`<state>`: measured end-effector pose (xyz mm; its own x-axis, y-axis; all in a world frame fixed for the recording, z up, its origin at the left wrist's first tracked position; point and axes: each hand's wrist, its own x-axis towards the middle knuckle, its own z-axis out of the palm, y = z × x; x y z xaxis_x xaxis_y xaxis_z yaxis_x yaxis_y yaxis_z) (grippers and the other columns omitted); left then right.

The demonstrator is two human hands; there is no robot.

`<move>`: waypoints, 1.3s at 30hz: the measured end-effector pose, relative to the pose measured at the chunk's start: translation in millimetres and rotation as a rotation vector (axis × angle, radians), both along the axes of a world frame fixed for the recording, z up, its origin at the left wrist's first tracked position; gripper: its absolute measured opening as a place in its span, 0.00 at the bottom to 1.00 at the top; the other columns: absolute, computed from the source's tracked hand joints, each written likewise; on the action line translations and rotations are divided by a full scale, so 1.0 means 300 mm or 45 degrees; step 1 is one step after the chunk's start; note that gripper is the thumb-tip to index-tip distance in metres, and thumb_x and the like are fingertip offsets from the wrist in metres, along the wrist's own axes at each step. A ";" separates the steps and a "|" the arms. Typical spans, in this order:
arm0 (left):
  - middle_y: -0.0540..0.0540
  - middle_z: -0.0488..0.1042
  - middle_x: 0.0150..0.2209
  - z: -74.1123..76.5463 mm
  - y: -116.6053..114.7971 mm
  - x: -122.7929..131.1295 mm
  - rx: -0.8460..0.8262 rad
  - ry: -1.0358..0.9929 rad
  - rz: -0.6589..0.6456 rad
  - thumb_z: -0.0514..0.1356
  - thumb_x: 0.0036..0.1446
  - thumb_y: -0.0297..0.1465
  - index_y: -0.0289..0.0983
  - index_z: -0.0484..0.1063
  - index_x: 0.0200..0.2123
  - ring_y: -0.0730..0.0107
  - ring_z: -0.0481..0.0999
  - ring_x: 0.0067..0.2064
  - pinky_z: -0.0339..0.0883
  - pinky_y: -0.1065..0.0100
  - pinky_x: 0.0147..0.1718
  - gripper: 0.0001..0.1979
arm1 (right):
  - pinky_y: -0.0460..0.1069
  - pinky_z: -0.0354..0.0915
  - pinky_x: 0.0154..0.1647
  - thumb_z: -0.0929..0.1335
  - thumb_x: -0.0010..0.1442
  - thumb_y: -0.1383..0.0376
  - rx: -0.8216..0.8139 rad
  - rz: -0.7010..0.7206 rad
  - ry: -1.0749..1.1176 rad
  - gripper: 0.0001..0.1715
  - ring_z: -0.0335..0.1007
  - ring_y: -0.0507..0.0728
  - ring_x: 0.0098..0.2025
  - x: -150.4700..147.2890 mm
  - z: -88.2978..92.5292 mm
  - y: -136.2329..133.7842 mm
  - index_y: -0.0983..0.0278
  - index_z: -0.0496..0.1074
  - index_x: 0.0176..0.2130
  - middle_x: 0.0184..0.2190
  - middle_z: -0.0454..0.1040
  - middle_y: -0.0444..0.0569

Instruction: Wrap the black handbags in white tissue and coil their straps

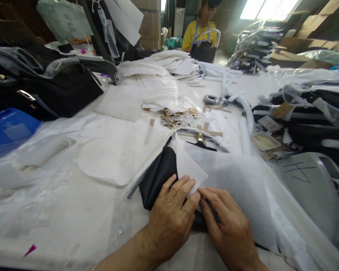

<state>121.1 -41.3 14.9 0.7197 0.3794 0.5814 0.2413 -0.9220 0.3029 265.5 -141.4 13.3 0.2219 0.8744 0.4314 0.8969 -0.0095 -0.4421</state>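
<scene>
A black handbag lies on the table in front of me, its clasp at the far edge and a strap hanging at its left. A thin white wrapping sheet covers most of it, with a corner folded back over the left part. My left hand presses its fingers onto the folded sheet and the bag, the thumb bent in at the sheet's edge. My right hand pinches the edge of the sheet right beside the left thumb. What lies under the right fingers is partly hidden.
Stacked white sheets and a heap of paper tags lie beyond the bag. Black bags and a blue bin stand at left. More wrapped bags are piled at right. A person in yellow is at the back.
</scene>
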 end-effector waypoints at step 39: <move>0.44 0.75 0.46 -0.027 0.006 0.008 -0.103 0.111 -0.108 0.53 0.61 0.23 0.35 0.70 0.42 0.64 0.71 0.55 0.58 0.57 0.63 0.09 | 0.51 0.62 0.39 0.62 0.67 0.67 -0.156 -0.007 -0.056 0.09 0.69 0.56 0.35 0.009 0.024 0.007 0.59 0.69 0.34 0.31 0.71 0.45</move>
<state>123.5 -39.4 6.9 0.7976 0.3582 0.4853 0.1921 -0.9135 0.3586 268.0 -139.3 20.6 0.2101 0.9201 0.3306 0.9151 -0.0660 -0.3977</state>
